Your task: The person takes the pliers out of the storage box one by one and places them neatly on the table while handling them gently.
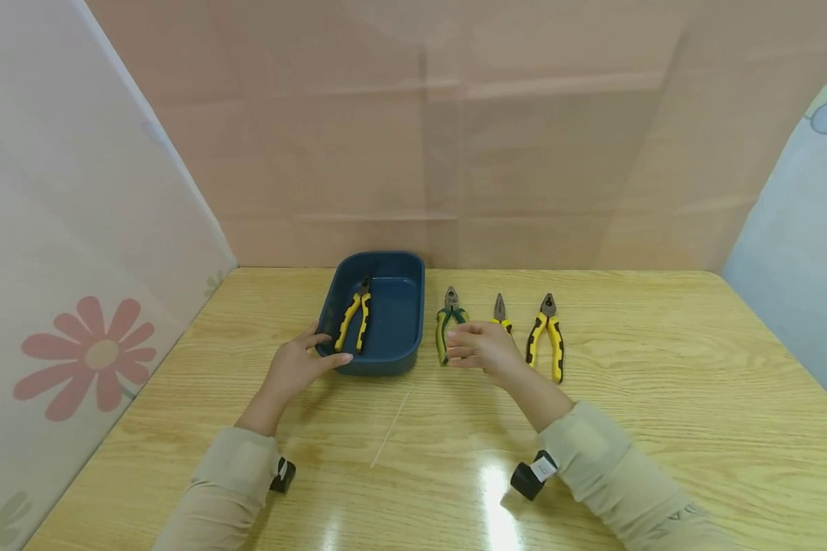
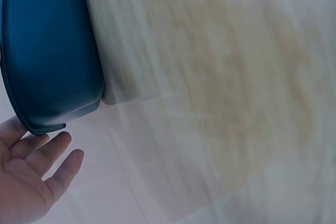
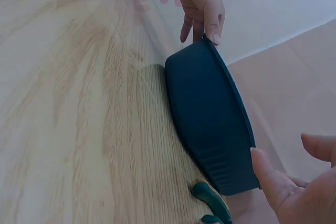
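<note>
A dark blue plastic basin (image 1: 401,365) stands on the table, with yellow-and-black pliers (image 1: 361,314) lying inside along its left side. At the basin's near left corner is my left hand (image 1: 295,367), its thumb touching the rim and its other fingers loosely spread outside. My right hand (image 1: 482,350) hovers just right of the basin, fingers apart and holding nothing. Below and beside it lie pliers with green-and-yellow handles (image 1: 442,337). Long-nose pliers (image 1: 499,308) are partly hidden behind the right hand. Another yellow-and-black pair of pliers (image 1: 546,337) lies farther right, handles spread.
The wood-grain table (image 1: 661,367) reaches a brown sheet (image 1: 455,153) at the back. Pale printed sheets (image 1: 76,229) flank it on both sides. Each wrist carries a small black device (image 1: 534,476), and light glares off the table's front.
</note>
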A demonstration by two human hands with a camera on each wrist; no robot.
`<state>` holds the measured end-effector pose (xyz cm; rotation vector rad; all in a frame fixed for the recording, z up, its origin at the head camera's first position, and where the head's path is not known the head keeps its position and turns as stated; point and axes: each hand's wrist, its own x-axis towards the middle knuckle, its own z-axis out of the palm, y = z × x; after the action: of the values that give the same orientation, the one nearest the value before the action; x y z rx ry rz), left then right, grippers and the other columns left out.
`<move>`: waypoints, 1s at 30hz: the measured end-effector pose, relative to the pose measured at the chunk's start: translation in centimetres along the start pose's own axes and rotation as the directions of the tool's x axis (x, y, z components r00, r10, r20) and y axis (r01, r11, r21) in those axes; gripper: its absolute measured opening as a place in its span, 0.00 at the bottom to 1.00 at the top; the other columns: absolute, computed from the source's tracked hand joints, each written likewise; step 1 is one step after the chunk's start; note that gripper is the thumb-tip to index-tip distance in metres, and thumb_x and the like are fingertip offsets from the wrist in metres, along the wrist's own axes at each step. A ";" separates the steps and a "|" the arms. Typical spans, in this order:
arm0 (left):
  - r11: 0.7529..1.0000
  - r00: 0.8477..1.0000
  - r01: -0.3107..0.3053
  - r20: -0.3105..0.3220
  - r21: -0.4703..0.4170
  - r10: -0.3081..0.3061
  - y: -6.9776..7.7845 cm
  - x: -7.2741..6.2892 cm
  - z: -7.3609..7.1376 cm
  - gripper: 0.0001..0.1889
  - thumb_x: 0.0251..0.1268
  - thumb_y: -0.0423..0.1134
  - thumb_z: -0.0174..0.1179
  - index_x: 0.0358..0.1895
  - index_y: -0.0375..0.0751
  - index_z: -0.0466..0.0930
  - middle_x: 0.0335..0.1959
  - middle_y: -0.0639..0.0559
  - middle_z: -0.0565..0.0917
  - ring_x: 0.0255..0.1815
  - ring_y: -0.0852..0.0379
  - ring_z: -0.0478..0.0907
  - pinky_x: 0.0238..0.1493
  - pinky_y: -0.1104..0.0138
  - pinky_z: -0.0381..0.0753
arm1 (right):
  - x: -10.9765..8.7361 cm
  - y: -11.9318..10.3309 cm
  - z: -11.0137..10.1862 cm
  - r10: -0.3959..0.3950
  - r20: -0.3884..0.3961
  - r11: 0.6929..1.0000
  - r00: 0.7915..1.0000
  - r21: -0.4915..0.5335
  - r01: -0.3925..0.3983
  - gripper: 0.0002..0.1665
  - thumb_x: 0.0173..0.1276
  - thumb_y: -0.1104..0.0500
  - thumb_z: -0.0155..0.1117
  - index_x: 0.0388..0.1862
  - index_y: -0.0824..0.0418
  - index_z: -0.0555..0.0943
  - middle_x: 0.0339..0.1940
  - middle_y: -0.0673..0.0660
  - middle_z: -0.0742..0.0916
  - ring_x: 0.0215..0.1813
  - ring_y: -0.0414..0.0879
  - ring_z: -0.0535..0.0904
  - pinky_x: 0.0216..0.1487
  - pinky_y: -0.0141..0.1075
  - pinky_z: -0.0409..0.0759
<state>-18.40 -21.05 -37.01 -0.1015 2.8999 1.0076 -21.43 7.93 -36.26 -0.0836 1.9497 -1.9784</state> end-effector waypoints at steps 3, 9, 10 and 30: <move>1.000 1.000 0.003 -0.001 0.002 -0.003 0.0 0.0 0.0 0.47 0.36 0.69 0.56 0.57 0.36 0.67 0.66 0.44 0.50 0.61 0.37 0.51 0.50 0.47 0.63 | 0.1 -0.1 0.6 -0.001 0.004 1.000 1.000 0.026 0.001 0.24 0.61 0.63 0.55 0.52 0.77 0.65 0.47 0.73 0.74 0.46 0.62 0.74 0.44 0.46 0.73; 1.000 1.000 -0.001 -0.002 0.000 0.001 -0.1 -0.1 0.1 0.47 0.36 0.69 0.57 0.57 0.36 0.67 0.66 0.43 0.50 0.62 0.37 0.50 0.51 0.46 0.62 | 0.4 -0.3 1.9 -0.007 0.021 0.998 1.000 0.061 0.006 0.22 0.60 0.63 0.57 0.49 0.75 0.68 0.44 0.70 0.76 0.45 0.61 0.75 0.47 0.49 0.70; 1.000 1.000 -0.001 -0.001 -0.001 0.001 -0.1 -0.1 0.1 0.47 0.36 0.69 0.57 0.57 0.36 0.67 0.66 0.43 0.50 0.62 0.37 0.50 0.51 0.46 0.61 | 0.5 -0.4 2.1 -0.013 0.028 0.998 1.000 0.062 0.011 0.22 0.60 0.63 0.57 0.50 0.75 0.68 0.44 0.71 0.76 0.45 0.61 0.75 0.47 0.50 0.70; 1.000 1.000 -0.003 0.004 -0.007 0.003 -0.1 -0.1 -0.1 0.46 0.37 0.69 0.57 0.57 0.36 0.67 0.66 0.44 0.49 0.62 0.37 0.50 0.51 0.47 0.62 | 2.2 -1.5 4.8 0.004 0.072 0.992 0.997 0.125 -0.013 0.21 0.61 0.66 0.54 0.52 0.75 0.67 0.49 0.73 0.73 0.43 0.55 0.77 0.42 0.38 0.75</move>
<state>-18.34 -21.21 -37.03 -0.0957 2.8935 1.0171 -22.37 2.71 -35.06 -0.1118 1.7743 -2.0578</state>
